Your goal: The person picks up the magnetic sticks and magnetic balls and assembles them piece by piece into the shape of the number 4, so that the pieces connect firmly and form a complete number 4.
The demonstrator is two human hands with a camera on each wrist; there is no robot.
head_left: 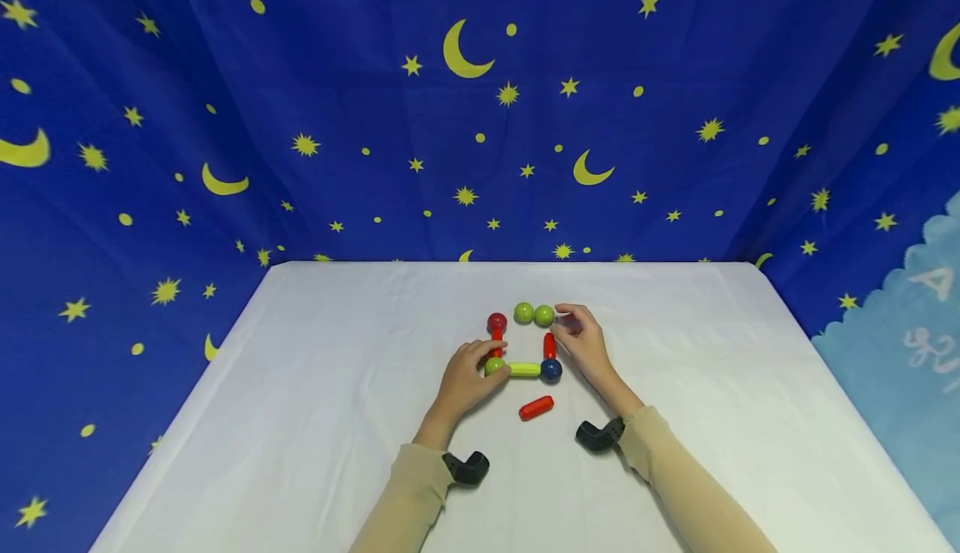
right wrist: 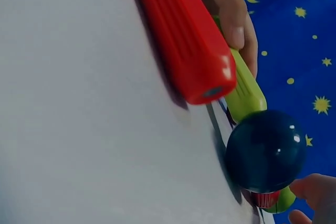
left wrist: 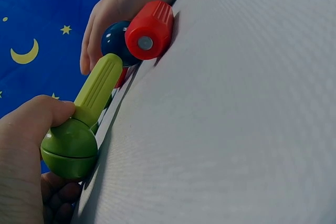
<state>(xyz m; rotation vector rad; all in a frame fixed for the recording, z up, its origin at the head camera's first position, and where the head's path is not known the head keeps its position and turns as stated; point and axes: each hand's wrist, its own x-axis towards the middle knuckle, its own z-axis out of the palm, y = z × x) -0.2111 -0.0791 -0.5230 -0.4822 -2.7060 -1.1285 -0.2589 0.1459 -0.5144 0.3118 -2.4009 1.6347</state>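
My left hand (head_left: 467, 380) grips the green ball (left wrist: 69, 148) at the near left corner of a joined shape, with the thumb at the yellow-green rod (head_left: 524, 369). Its fingers reach over the red rod that leads to a red ball (head_left: 497, 321). At the near right corner is a dark blue ball (head_left: 551, 371), with another red rod (head_left: 549, 346) pointing away from it. Beside two light green balls (head_left: 523, 312) at the far side, my right hand (head_left: 587, 346) has its thumb and fingers apart, fingertips close to the right-hand ball (head_left: 543, 316); contact is unclear.
A loose red rod (head_left: 536, 407) lies on the white tablecloth (head_left: 337, 370), nearer than the shape. Each wrist carries a black camera mount (head_left: 598, 435). Behind the table hangs a blue star-patterned cloth (head_left: 360, 70).
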